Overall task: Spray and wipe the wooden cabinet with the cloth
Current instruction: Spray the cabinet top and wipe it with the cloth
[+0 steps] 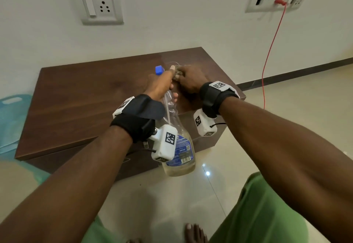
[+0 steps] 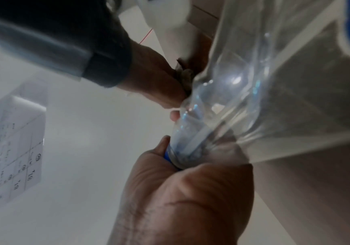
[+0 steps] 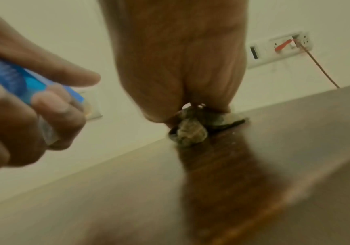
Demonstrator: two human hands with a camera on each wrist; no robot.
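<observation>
Head view: hands grip spray bottle (image 1: 177, 137) and cloth (image 1: 179, 73)

1. Spray bottle (image 1: 180, 147): blue label w/ barcode and QR code; print too small to read.
2. Wrist camera units (image 1: 165, 143): black-and-white square marker codes, no letters.
3. Paper sheet (image 2: 12, 149) on the wall, left wrist view: a ruled grid w/ circled marks, blurred, not legible.

A home room, low wooden cabinet (image 1: 80, 97) sitting against a white wall, switch sockets (image 1: 97, 5) showing, glossy tiled floor (image 1: 286, 109) gleaming
</observation>
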